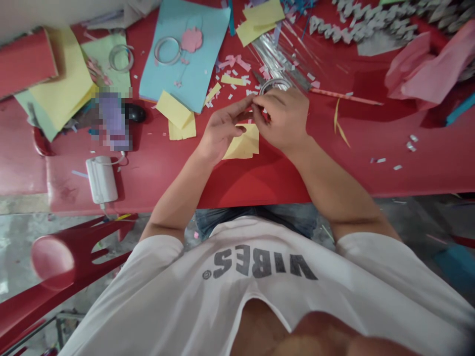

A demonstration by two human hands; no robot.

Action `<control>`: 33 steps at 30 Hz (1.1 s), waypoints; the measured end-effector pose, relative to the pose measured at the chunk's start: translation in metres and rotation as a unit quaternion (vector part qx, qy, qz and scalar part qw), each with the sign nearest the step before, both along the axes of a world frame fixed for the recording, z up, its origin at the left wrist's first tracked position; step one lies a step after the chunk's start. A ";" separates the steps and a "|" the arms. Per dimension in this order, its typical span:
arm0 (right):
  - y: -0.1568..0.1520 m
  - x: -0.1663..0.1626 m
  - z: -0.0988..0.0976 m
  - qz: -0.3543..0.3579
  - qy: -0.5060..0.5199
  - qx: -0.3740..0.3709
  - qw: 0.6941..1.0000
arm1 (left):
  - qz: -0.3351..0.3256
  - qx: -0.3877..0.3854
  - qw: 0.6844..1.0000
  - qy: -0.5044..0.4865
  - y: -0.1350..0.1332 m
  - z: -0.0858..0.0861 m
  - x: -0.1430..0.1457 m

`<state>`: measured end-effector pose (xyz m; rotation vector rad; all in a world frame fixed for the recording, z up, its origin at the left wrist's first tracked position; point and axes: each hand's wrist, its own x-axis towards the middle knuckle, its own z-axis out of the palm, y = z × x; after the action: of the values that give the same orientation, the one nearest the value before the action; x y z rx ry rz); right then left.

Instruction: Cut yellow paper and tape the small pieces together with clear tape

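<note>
My right hand (282, 118) curls over a thin silver ring (274, 86), whose lower part is hidden behind the fingers. My left hand (222, 133) reaches across, its fingertips meeting the right hand's fingers near the ring. Whether those fingertips pinch anything is hidden. Below both hands lies a yellow paper piece (243, 143) on the red table (260, 180). Just above the ring are scissors (260, 78), partly covered by clear strips, and a long orange pencil (345, 96) lies to the right. A blue sheet (178, 59) holds a pink paper flower (192, 39) and another ring (166, 50).
Paper scraps (233, 69) litter the table around the hands. A black computer mouse (134, 112) and a white charger (102, 180) sit to the left. Pink tissue paper (423, 69) and grey paper chains (371, 20) fill the far right. A red chair (52, 262) stands below the table's left edge.
</note>
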<state>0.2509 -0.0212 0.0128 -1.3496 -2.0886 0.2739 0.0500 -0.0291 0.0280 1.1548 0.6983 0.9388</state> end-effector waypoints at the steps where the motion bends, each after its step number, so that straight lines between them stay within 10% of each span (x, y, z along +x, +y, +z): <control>1: 0.000 0.000 -0.001 -0.003 -0.008 0.003 1.000 | 0.001 -0.002 1.000 0.003 -0.001 0.000 0.002; 11: -0.005 -0.011 0.004 -0.005 -0.138 -0.010 0.990 | -0.078 0.016 0.995 0.058 0.001 -0.012 0.004; 24: -0.005 -0.003 0.001 -0.014 0.162 0.006 0.987 | 0.023 0.028 0.999 0.029 0.000 0.004 -0.006; 33: -0.001 -0.003 -0.005 0.018 0.186 0.036 0.982 | 0.040 0.077 0.994 0.059 0.001 0.001 -0.008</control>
<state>0.2479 -0.0221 0.0077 -1.1219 -1.7929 0.4267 0.0421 -0.0276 0.0290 1.3354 0.7813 1.0115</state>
